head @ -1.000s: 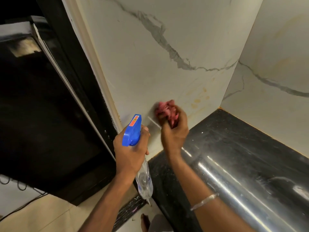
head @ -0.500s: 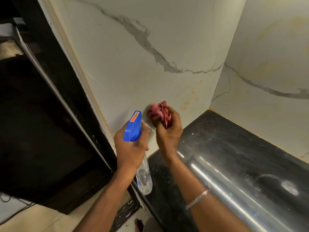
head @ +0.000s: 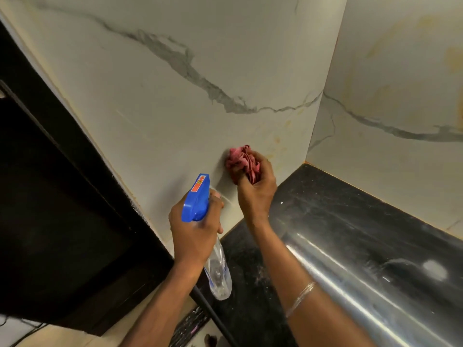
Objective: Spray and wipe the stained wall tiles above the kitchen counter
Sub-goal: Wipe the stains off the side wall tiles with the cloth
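the white marbled wall tile (head: 162,101) was seen rising from the back edge of the black counter (head: 350,216). yellowish stains (head: 276,140) were spotted low on it, near the corner where it was met by a second tiled wall (head: 400,171). a crumpled pink cloth (head: 239,160) was pressed against the tile just left of those stains, a little above the counter. the cloth was gripped by the right hand (head: 255,191), with the fingers curled round the bunched fabric. just left of it and lower, a spray bottle (head: 196,199) was held up by the left hand (head: 195,234). the blue trigger head was pointed toward the tile, the clear body was left hanging below the fist, and the neck was wrapped by the fingers. whether the trigger was being squeezed could not be told. a thin metal bangle (head: 300,295) was worn on the right forearm. broad yellow staining was also seen high on the side wall. the tile was crossed by a grey vein (head: 190,68) and bordered on its left by a dark panel (head: 50,209).
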